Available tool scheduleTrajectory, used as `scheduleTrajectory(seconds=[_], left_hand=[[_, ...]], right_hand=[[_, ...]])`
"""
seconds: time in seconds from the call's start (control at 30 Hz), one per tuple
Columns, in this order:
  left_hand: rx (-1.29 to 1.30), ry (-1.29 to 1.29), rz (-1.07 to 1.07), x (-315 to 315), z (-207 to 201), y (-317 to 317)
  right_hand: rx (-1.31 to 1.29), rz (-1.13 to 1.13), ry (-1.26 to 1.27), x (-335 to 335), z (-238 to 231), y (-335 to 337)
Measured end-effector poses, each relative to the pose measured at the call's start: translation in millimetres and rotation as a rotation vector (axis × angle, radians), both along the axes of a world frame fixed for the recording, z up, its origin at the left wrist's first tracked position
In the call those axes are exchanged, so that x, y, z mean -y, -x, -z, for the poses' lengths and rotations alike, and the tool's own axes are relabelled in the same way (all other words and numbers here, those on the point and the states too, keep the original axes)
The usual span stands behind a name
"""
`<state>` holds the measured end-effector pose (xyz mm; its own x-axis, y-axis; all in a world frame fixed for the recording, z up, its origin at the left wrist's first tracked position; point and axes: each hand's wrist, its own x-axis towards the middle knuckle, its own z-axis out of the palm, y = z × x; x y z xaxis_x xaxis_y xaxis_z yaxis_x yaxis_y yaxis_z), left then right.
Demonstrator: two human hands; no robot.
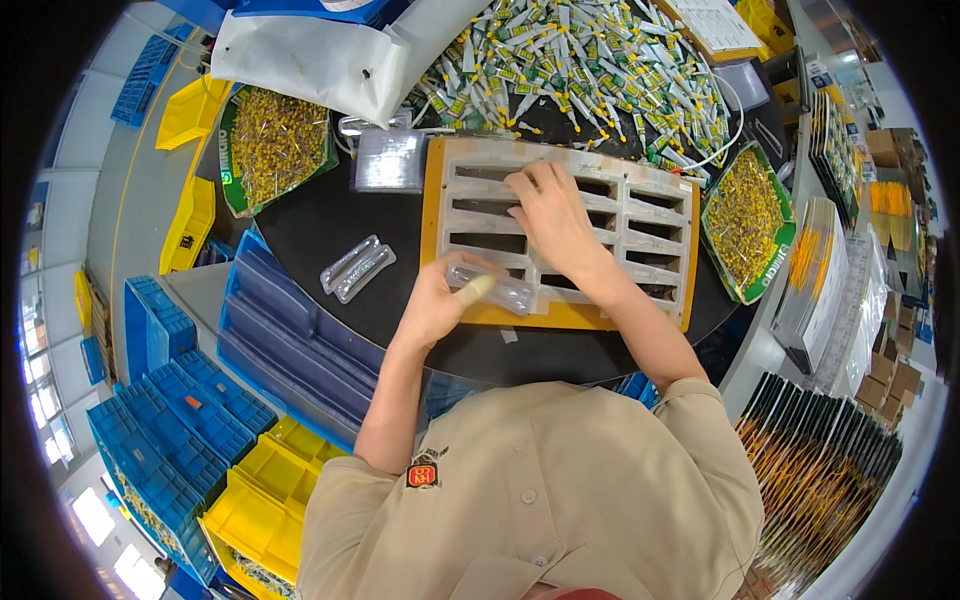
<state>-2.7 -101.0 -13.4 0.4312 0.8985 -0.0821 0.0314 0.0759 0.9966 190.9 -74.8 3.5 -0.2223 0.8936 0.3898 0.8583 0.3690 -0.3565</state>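
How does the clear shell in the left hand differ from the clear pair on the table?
Support: the held shell is gripped in the left hand, while the pair lies on the black table.
Place: the held shell overlaps the slotted tray in view; the pair sits left of it.
Slant: the held shell slopes down toward the right, the pair up toward the right.
Both are long, see-through shells.

I see bright windows [42, 402] far to my left, beyond a grey floor [150, 190] with a yellow line [124, 196]. Before me stands my black table [300, 235]
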Motion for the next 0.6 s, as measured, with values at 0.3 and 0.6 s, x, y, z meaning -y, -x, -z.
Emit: scheduleTrajectory(seconds=[0.3, 0.6], left_hand=[[-0.07, 0.355, -0.004, 35, -7, 20], [-0.131, 0.173, 0.081, 56, -21, 14]], right_hand=[[-0.108, -0.105, 0.139, 37, 6, 13], [-0.189, -0.065, 0.095, 70, 7, 16]])
